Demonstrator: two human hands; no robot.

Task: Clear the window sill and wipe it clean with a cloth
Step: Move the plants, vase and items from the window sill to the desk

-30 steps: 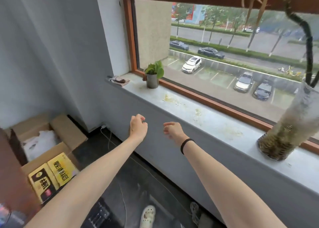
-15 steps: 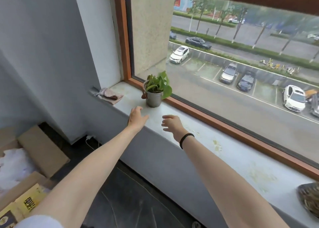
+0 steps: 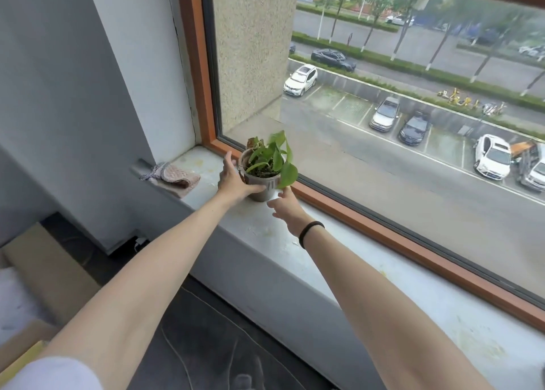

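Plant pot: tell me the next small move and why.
Probably bring the right hand against the right side of the plant pot, then lift with both. The left hand grips its left side, the right hand's fingers only reach its base, and it appears to stand on the stained window sill.

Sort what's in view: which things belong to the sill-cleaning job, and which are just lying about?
Job:
potted plant, gripped by the left hand, with the right hand beside it
pink cloth
stained window sill

Lying about:
cardboard box
white plug
parked cars outside
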